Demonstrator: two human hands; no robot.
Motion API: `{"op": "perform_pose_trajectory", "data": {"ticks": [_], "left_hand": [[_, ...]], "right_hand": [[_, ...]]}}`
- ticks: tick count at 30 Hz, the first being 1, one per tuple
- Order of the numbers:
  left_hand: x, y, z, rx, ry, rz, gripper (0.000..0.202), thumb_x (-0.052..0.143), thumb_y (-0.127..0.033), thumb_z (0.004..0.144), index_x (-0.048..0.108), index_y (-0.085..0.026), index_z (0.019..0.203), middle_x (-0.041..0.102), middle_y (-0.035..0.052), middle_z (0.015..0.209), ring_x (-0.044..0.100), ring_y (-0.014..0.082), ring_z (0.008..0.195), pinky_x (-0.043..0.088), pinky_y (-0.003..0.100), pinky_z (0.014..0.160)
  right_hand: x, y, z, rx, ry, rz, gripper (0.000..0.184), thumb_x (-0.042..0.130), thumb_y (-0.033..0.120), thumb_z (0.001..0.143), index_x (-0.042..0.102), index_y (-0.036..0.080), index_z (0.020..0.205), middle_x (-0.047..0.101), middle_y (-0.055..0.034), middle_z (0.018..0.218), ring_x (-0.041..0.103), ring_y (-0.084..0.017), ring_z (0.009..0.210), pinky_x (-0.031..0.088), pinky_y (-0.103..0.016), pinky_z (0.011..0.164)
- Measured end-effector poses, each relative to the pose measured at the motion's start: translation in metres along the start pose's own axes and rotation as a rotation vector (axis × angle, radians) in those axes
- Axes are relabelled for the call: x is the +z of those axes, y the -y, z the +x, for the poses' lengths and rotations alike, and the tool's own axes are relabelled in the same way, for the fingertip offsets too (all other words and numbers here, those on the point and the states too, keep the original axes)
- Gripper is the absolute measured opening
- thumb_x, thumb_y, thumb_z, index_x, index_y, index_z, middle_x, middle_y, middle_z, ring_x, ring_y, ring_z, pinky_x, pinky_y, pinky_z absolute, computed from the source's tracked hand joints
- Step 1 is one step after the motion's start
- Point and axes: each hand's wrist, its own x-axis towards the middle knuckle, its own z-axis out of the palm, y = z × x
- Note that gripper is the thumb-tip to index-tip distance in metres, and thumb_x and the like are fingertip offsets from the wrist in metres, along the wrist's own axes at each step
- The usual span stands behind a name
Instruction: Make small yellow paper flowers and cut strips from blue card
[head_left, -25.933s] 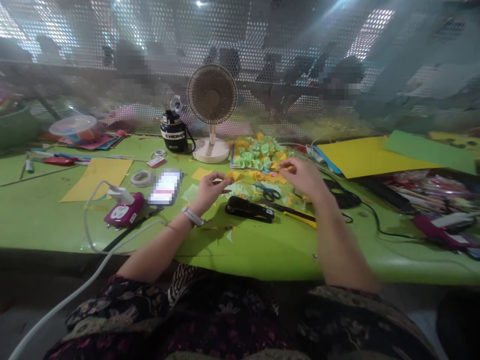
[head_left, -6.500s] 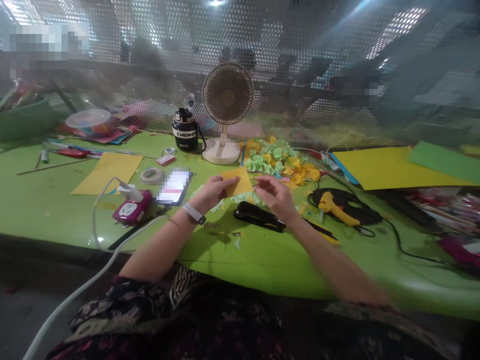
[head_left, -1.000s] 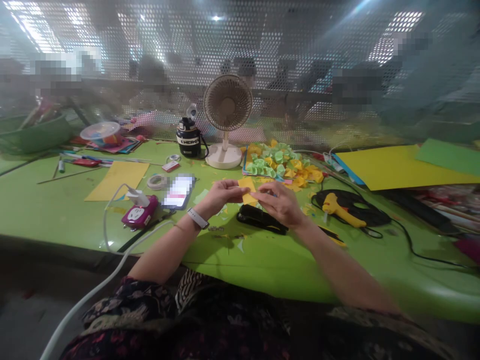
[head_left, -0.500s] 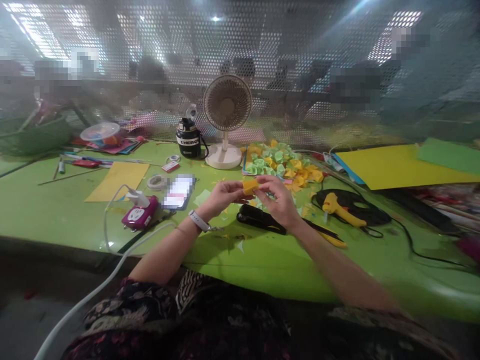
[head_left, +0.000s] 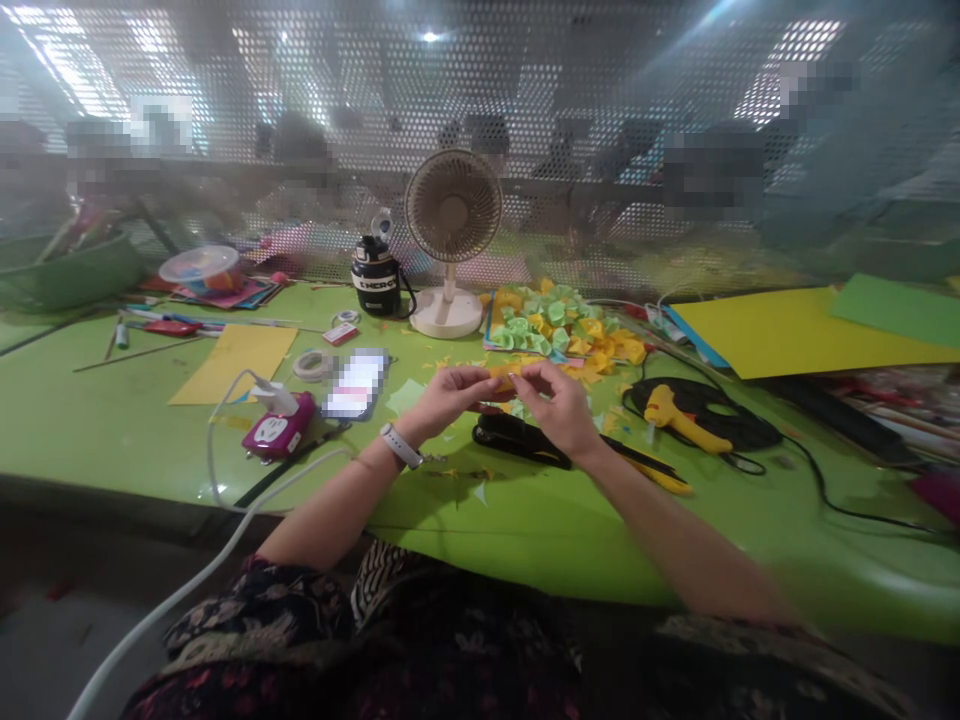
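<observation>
The person sits at a green worktop with both hands raised a little above it, close in front of the body. Between them is a small yellow paper piece, folded narrow. Its long axis runs from nine o'clock to three o'clock across the person, roughly level, and it is seen nearly edge-on. I cannot tell which face is turned up.

The left hand has its grip pressed on the nine o'clock end, with thumb and fingertips closed on the paper. The right hand pinches the three o'clock end between thumb and forefinger, its other fingers curled loosely beneath. The fingertips of the two hands almost meet over the paper. A pale wristband sits on the left wrist.

Just below the hands, at six o'clock from the paper, a black stapler lies flat on the worktop. Its length also runs nine to three, tilted slightly toward the person on the right. At twelve o'clock stands a small desk fan with a black mug beside it at eleven. A heap of green and yellow paper flowers lies at one o'clock, near the hands. At three o'clock a yellow glue gun rests on its coiled black cord. Toward nine o'clock lie a phone, a tape roll and a pink socket block.
</observation>
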Motion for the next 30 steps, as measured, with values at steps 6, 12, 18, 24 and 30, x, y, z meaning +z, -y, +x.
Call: {"op": "perform_pose_trajectory", "data": {"ticks": [6, 12, 18, 24, 30], "left_hand": [[0.0001, 0.0028, 0.0009, 0.004, -0.009, 0.008, 0.053, 0.083, -0.055, 0.071, 0.076, -0.011, 0.099, 0.078, 0.0145, 0.101, 0.074, 0.0287, 0.104, 0.062, 0.031, 0.077], [0.0011, 0.0017, 0.0003, 0.013, -0.013, 0.021, 0.055, 0.082, -0.057, 0.071, 0.076, -0.010, 0.099, 0.079, 0.0145, 0.097, 0.075, 0.0284, 0.102, 0.063, 0.031, 0.077], [0.0013, 0.0019, 0.0001, 0.019, 0.002, 0.030, 0.055, 0.082, -0.058, 0.071, 0.077, -0.010, 0.098, 0.079, 0.0138, 0.094, 0.076, 0.0282, 0.100, 0.063, 0.032, 0.078], [-0.0007, 0.0044, 0.0012, 0.028, -0.009, 0.035, 0.054, 0.082, -0.057, 0.072, 0.076, -0.010, 0.097, 0.079, 0.0142, 0.095, 0.076, 0.0288, 0.100, 0.063, 0.034, 0.078], [0.0024, 0.0008, -0.0008, 0.022, 0.014, 0.034, 0.051, 0.082, -0.056, 0.071, 0.075, -0.010, 0.092, 0.078, 0.0118, 0.090, 0.077, 0.0253, 0.091, 0.063, 0.035, 0.079]], "right_hand": [[0.0000, 0.0006, -0.0001, -0.045, -0.009, -0.031, 0.027, 0.064, 0.046, 0.089, 0.061, 0.021, 0.080, 0.071, -0.0039, 0.076, 0.068, -0.019, 0.068, 0.056, -0.033, 0.067], [0.0003, 0.0008, -0.0008, -0.055, -0.024, -0.053, 0.024, 0.063, 0.044, 0.089, 0.062, 0.021, 0.080, 0.071, -0.0042, 0.077, 0.068, -0.019, 0.068, 0.056, -0.033, 0.067], [0.0003, 0.0018, -0.0008, -0.048, -0.020, -0.066, 0.028, 0.063, 0.048, 0.090, 0.062, 0.022, 0.079, 0.071, -0.0039, 0.077, 0.067, -0.019, 0.069, 0.056, -0.033, 0.068], [0.0011, 0.0010, -0.0017, -0.013, -0.015, -0.036, 0.025, 0.065, 0.046, 0.088, 0.060, 0.022, 0.081, 0.070, -0.0031, 0.078, 0.067, -0.019, 0.070, 0.055, -0.034, 0.070], [-0.0039, -0.0011, 0.0032, 0.133, 0.001, 0.124, 0.037, 0.067, 0.059, 0.084, 0.054, 0.023, 0.087, 0.061, 0.0011, 0.074, 0.059, -0.015, 0.065, 0.049, -0.030, 0.061]]}}
